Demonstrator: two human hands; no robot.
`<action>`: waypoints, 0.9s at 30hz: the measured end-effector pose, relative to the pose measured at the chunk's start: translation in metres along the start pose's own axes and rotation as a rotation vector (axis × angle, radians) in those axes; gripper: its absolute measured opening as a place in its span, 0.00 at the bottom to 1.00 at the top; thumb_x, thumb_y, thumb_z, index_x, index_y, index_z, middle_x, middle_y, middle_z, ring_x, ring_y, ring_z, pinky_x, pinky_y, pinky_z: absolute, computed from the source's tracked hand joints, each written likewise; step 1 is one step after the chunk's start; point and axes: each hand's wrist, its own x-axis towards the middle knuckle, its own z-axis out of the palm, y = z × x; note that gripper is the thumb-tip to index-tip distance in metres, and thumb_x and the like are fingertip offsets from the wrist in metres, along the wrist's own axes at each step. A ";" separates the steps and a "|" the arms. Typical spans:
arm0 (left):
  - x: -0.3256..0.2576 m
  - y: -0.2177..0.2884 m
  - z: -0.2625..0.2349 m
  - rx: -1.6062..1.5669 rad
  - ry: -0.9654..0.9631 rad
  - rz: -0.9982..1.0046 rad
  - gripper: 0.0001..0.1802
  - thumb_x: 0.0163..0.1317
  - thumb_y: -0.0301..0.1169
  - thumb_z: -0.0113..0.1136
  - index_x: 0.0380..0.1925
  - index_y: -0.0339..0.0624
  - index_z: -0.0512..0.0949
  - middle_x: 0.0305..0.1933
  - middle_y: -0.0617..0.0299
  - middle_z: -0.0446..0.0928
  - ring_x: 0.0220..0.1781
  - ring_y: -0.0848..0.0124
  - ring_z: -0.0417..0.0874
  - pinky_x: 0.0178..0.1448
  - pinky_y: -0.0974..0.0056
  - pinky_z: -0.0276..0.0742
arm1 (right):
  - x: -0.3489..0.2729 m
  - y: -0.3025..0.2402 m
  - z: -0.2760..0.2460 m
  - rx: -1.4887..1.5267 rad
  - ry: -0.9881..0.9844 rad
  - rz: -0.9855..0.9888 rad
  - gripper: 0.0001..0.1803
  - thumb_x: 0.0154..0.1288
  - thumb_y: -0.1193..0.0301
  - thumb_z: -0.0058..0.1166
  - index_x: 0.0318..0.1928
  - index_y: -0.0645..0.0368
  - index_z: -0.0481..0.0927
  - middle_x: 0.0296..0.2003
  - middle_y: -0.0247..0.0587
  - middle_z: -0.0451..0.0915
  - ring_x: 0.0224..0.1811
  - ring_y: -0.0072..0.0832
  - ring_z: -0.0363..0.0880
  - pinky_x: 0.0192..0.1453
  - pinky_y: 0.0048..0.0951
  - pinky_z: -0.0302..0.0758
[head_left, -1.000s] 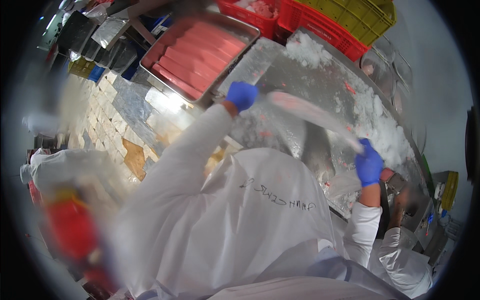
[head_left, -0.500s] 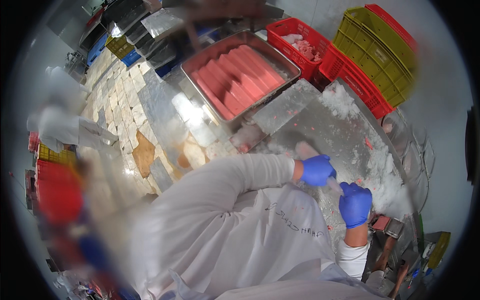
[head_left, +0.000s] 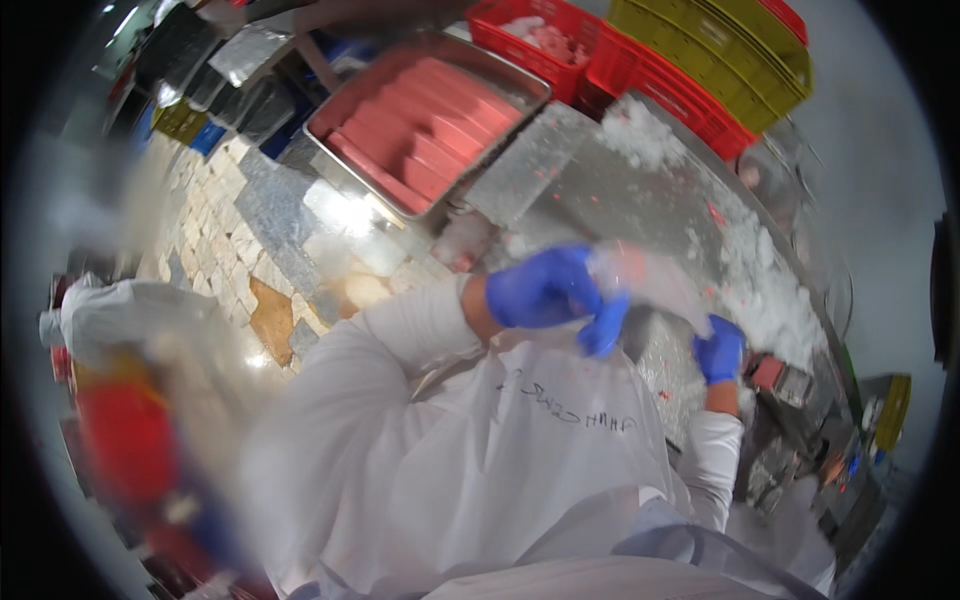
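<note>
A pale, translucent plastic-wrapped roll, pinkish in places and smeared by motion, hangs slantwise over the metal table between my gloved hands. My right hand closes on its lower, narrowing end. At the upper end is my left hand, blurred, with its thumb and fingers apart next to the plastic. Whether those fingers touch the plastic I cannot tell. Both hands wear blue gloves. Beyond them, a metal tray holds several long pink logs side by side.
Crushed white ice lies along the table's right side. Red crates and olive crates stand behind. Tools with a pinkish block lie right of my right hand. A person in white is at far left.
My left hand has come up and left, away from my right hand, and its fingers have spread. The wrapped roll has swung upward between the hands. The whole view has shifted.
</note>
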 end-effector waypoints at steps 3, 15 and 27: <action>0.021 0.028 -0.002 0.627 0.508 0.632 0.10 0.68 0.30 0.57 0.36 0.33 0.81 0.41 0.46 0.84 0.45 0.52 0.85 0.51 0.53 0.81 | -0.029 -0.052 0.066 0.013 -0.084 -0.152 0.23 0.54 0.61 0.69 0.51 0.54 0.87 0.44 0.48 0.89 0.52 0.46 0.87 0.76 0.49 0.67; 0.007 0.025 -0.049 1.050 0.065 -0.401 0.30 0.83 0.50 0.49 0.68 0.34 0.72 0.52 0.53 0.84 0.51 0.64 0.83 0.65 0.61 0.76 | -0.025 -0.040 0.016 0.484 -0.041 -0.029 0.20 0.57 0.70 0.73 0.50 0.60 0.84 0.47 0.48 0.85 0.51 0.45 0.84 0.59 0.40 0.79; 0.082 -0.100 -0.099 0.274 0.239 -0.781 0.23 0.80 0.49 0.56 0.50 0.37 0.82 0.43 0.58 0.86 0.41 0.71 0.85 0.42 0.67 0.81 | -0.048 -0.115 0.011 1.812 -0.185 -0.125 0.47 0.74 0.56 0.64 0.83 0.59 0.56 0.74 0.45 0.71 0.75 0.33 0.70 0.78 0.38 0.69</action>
